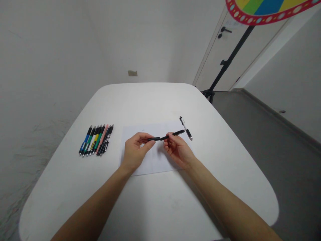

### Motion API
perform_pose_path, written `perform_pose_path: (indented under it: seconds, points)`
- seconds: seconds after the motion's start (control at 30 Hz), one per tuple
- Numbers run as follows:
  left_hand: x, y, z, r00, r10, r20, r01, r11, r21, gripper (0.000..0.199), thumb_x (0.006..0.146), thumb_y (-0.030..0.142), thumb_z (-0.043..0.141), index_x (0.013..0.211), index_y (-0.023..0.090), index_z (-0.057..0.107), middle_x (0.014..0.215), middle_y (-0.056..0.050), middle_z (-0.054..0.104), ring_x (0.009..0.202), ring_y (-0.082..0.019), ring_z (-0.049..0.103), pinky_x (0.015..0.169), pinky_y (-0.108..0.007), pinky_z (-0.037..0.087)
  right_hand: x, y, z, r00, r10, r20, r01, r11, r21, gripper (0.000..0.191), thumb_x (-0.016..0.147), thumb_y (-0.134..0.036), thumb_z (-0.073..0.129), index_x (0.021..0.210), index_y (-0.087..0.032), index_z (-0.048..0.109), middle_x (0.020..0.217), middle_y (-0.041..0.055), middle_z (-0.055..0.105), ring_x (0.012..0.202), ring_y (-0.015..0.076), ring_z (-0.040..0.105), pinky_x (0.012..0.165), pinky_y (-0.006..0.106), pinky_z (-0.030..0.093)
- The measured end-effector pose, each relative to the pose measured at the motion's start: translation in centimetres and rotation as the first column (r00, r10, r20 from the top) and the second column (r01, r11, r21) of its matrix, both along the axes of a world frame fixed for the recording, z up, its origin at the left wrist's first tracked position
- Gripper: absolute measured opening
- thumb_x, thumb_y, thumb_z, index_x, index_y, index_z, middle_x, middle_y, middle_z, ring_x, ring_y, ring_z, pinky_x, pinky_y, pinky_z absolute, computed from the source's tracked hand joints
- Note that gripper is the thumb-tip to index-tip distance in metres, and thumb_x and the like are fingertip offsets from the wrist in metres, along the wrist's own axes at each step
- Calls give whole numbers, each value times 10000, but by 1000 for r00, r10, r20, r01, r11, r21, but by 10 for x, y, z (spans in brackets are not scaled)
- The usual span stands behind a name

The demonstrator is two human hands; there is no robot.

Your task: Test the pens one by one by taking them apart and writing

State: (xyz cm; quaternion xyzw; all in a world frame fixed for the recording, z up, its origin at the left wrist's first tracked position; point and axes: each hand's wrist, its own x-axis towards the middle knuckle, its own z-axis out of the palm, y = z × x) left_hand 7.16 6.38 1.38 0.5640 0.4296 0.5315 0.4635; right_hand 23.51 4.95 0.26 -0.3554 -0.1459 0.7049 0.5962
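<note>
Above a white sheet of paper [150,164], my left hand [135,147] pinches a black pen cap [154,138] between thumb and fingers. My right hand [179,150] grips a black pen [178,132], its tip end pointing left at the cap. Cap and pen meet or nearly meet end to end; whether they touch I cannot tell. Just right of the right hand lies a white and black pen [186,128], slanted at the paper's right edge.
A row of several pens [96,140] in blue, green, white, yellow, pink and black lies on the left of the white table [140,100]. Beyond the table's right side stands a colourful wheel [265,11] on a black stand [229,58], near a door [230,50].
</note>
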Motion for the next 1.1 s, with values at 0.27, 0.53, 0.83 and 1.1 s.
perform_pose_path:
  seconds: [0.27, 0.53, 0.83, 1.1]
  points:
    - [1, 0, -1, 999, 44, -12, -44, 998, -39, 185, 601, 269, 781, 741, 178, 702, 706, -6, 717, 643, -126, 628, 643, -257, 504, -1, -1, 3, 1000, -11, 4, 11, 1000, -1, 328, 570, -290, 915, 734, -148, 668, 632, -29, 669, 546, 50, 608, 519, 119, 512]
    - [2, 0, -1, 995, 93, -28, -95, 993, -67, 194, 586, 281, 793, 727, 180, 706, 693, -2, 710, 638, -128, 616, 657, -268, 495, -2, -2, 3, 999, -26, 31, 25, 1000, 15, 357, 532, -289, 928, 750, -170, 671, 657, -28, 670, 553, 57, 600, 500, 133, 495]
    - [4, -2, -5, 996, 69, -60, -73, 995, -64, 183, 611, 290, 788, 745, 186, 720, 693, -1, 710, 634, -130, 607, 650, -272, 492, -6, -5, 2, 995, 17, 96, -21, 999, 49, 335, 508, -268, 928, 757, -195, 716, 605, -42, 641, 564, 71, 575, 534, 178, 471]
    - [6, -2, -8, 996, 67, -58, -71, 995, -72, 186, 608, 295, 785, 745, 185, 726, 714, -15, 730, 648, -142, 631, 657, -281, 508, -11, -7, -3, 992, 36, 121, -41, 998, 43, 311, 491, -197, 906, 753, -198, 738, 623, -33, 675, 574, 91, 586, 569, 227, 483]
